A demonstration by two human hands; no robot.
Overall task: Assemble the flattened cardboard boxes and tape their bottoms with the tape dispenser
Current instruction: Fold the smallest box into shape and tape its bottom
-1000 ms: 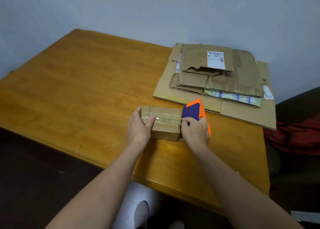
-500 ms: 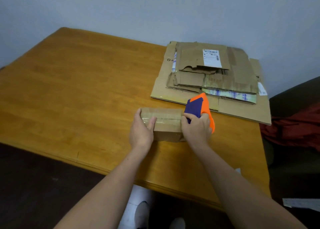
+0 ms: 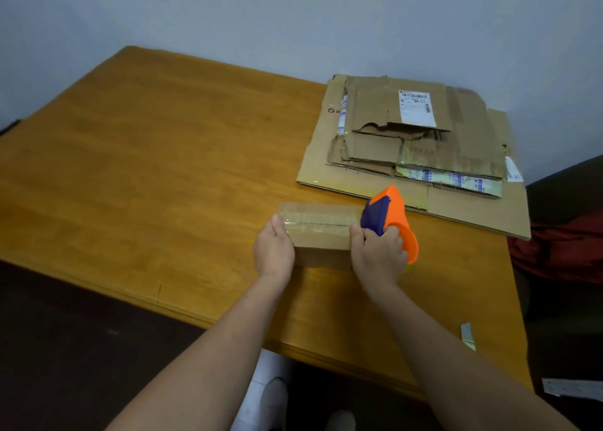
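A small brown cardboard box (image 3: 321,231) stands on the wooden table (image 3: 163,176), a strip of clear tape running along its top seam. My left hand (image 3: 274,251) grips the box's left end, thumb on the taped top. My right hand (image 3: 378,254) holds an orange and purple tape dispenser (image 3: 390,217) at the box's right end, tilted up, with the thumb pressing on the tape at the box's edge. A stack of flattened cardboard boxes (image 3: 417,150) lies behind, at the table's far right.
The table's near edge runs just below my wrists. A dark seat with red cloth (image 3: 561,248) stands to the right of the table. A strip of paper (image 3: 468,334) lies by the table's right corner. Dark floor lies to the left.
The tape dispenser has tilted further up and away at the box's right end. My left hand stays on the box's left end.
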